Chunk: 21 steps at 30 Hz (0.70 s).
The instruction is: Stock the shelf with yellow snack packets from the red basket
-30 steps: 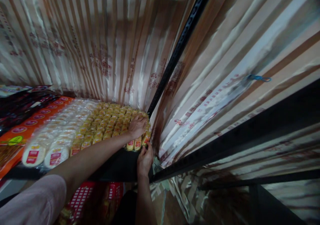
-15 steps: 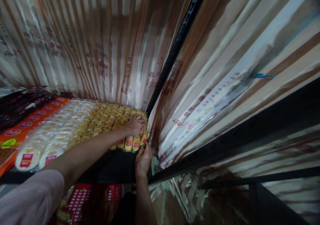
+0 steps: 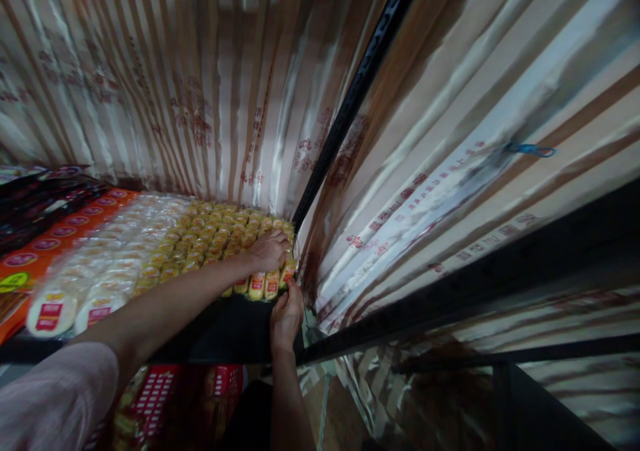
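Striped drapes (image 3: 225, 71) form the backdrop, printed with reddish flowers and columns of characters too blurred to read; a blue tie (image 3: 533, 149) hangs from the right-hand panel. Black post (image 3: 360, 84), perforated, rises obliquely from the right end of a black shelf (image 3: 215, 334). Shelf goods, left to right: dark bags (image 3: 45, 204); an orange strip (image 3: 70, 221) bearing a line of round emblems and a yellow-green badge, lettering illegible; white packs (image 3: 50, 316), round, in clear wrap, with red labels whose pale print cannot be made out; yellow packs (image 3: 257, 285), smaller, in close rows, the front ones showing red labels, also unreadable. These yellow packs fill the shelf's right end, beside the foot of the post. Left hand (image 3: 270, 249): laid palm down over the rightmost rows, fingers extended. Right hand (image 3: 287, 312): at the shelf's front edge, fingertips touching the lower end of the rightmost front pack; whether they pinch it cannot be told. Below the shelf, a red basket (image 3: 155, 397) with white-looking openings stands beside yellowish wrapped goods (image 3: 127, 411), indistinct in shadow.
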### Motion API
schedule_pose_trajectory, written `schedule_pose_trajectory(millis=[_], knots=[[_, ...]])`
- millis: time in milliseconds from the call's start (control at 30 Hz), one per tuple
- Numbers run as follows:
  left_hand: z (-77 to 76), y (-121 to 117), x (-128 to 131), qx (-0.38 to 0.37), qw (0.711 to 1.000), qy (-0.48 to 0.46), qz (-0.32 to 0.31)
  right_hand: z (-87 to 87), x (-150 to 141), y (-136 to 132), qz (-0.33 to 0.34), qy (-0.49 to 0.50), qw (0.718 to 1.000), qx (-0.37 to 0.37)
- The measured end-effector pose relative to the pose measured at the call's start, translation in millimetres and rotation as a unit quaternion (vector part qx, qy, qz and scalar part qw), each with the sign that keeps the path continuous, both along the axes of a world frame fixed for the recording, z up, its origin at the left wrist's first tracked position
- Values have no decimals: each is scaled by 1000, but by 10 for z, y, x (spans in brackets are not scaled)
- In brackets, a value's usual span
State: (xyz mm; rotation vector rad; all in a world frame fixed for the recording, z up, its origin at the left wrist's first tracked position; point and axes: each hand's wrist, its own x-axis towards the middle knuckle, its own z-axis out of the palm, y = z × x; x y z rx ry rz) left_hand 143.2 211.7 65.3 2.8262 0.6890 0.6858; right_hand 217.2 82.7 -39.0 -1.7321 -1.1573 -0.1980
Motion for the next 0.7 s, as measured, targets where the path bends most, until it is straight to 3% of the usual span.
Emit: schedule_pose_trajectory(millis=[167,267,400,567,700], knots=[[50,-120,5,10,999,16,-37,-46,18,17,7,-13,1000,9],[51,-168,14,-4,999,46,-23,-44,21,15,11,-15,1000,-2],[25,-229,-23,2,1000,19,-13,18,-10,-25,16,5,1000,-17],[2,-322,-144,17,995,37,-91,87,-44,-47,7,53,998,-43],[-3,-378,-181,7,1000,12,-27,44,-20,-29,47,38,998,-11]])
